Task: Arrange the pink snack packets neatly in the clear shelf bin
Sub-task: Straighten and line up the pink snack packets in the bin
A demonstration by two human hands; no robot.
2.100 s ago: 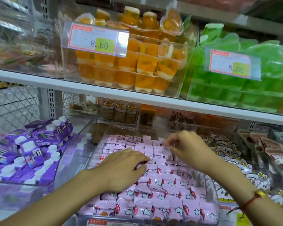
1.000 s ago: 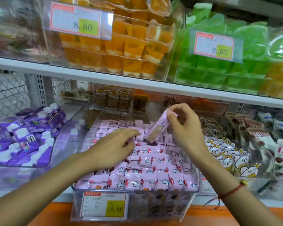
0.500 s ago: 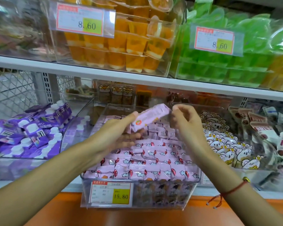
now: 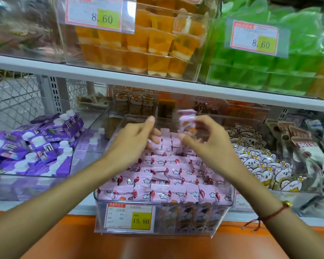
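Observation:
A clear shelf bin [image 4: 221, 219] on the lower shelf is filled with several pink snack packets [image 4: 168, 176] lying in rows. My right hand [image 4: 204, 141] hovers above the back of the bin and pinches one pink packet [image 4: 187, 122] upright between thumb and fingers; the packet is blurred. My left hand [image 4: 133, 143] is just to its left over the bin, fingers spread, holding nothing. A price label [image 4: 129, 217] reading 15.80 is on the bin front.
A bin of purple pouches [image 4: 36, 146] stands to the left, a bin of white cartoon packets [image 4: 260, 161] to the right. The white shelf board [image 4: 157, 83] overhead carries orange jelly cups [image 4: 148, 49] and green jelly cups [image 4: 260, 71]. An orange ledge [image 4: 64, 240] runs below.
Half a second ago both hands held the packet lying flat between them. The left hand has let go and opened; the right hand now holds it upright, a little further right.

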